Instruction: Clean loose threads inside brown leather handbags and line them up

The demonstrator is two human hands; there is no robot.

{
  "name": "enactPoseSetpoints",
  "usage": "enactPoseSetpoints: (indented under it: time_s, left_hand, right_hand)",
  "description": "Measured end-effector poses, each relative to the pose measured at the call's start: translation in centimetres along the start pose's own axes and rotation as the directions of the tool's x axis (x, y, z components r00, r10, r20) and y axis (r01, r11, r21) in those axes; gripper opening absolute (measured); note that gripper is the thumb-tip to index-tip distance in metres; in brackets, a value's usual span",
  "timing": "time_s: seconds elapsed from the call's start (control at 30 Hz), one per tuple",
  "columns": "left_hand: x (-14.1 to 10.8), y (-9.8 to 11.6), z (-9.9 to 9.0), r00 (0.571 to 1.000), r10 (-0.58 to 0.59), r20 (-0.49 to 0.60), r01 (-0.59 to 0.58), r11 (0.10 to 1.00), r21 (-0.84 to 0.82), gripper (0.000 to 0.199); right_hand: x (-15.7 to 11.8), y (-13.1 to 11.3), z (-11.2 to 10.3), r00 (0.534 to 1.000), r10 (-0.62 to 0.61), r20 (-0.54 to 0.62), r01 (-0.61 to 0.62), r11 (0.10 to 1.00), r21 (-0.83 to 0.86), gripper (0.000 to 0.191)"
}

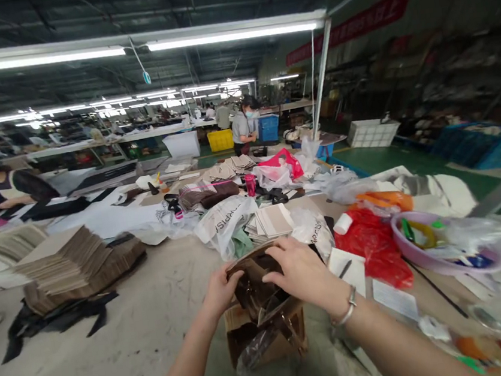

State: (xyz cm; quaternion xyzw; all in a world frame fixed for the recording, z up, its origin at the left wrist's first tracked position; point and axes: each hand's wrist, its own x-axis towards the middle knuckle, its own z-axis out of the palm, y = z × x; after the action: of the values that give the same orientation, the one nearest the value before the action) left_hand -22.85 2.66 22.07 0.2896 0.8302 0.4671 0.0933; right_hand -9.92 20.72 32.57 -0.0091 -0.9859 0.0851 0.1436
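Note:
A brown bag (254, 281) stands open at the table's near edge, with metal fittings and straps showing. My left hand (220, 289) grips its left rim between thumb and fingers. Over the right side of the rim lies my right hand (296, 267), fingers curled onto the edge and thumb toward the opening. Below the bag is a cardboard box (236, 328) with a clear plastic wrapping (255, 351) at its front. Just behind the bag sits a stack of beige pieces (272, 220).
Stacked beige panels (66, 260) rest on dark material at the left. A red plastic bag (370, 247) and a purple basin (448, 256) are at the right. One person (19, 184) works at the far left; another person (242, 130) stands beyond the table.

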Motion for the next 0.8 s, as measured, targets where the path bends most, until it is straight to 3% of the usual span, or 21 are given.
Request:
enactPoseSetpoints:
  time_s: [0.1, 0.2, 0.33, 0.5, 0.8]
  left_hand:
    - [-0.4, -0.4, -0.2, 1.000, -0.007, -0.023, 0.007, 1.000, -0.024, 0.026]
    - [-1.0, -0.2, -0.6, 0.998, -0.048, -0.033, 0.044, 0.993, -0.111, 0.035]
    - [-1.7, 1.2, -1.0, 1.000, -0.027, 0.005, 0.028, 0.981, -0.190, 0.052]
    - [-1.6, 2.6, -0.3, 0.994, -0.086, -0.064, 0.077, 0.989, -0.126, 0.036]
    - [-1.5, 2.1, 0.9, 0.987, -0.114, -0.115, 0.107, 0.992, -0.073, 0.034]
  right_hand:
    - [0.7, -0.4, 2.2, 0.995, -0.044, 0.084, 0.048, 0.998, -0.045, 0.024]
    - [0.9, 0.2, 2.9, 0.991, -0.036, 0.126, 0.047, 0.996, -0.077, 0.019]
    - [0.8, 1.1, 2.4, 0.994, -0.033, 0.107, 0.041, 0.996, -0.077, 0.020]
    - [0.3, 2.2, 1.9, 0.996, -0.058, 0.066, 0.061, 0.997, -0.053, 0.026]
    - [0.7, 4.4, 2.4, 0.998, -0.063, -0.004, 0.063, 0.995, -0.072, 0.029]
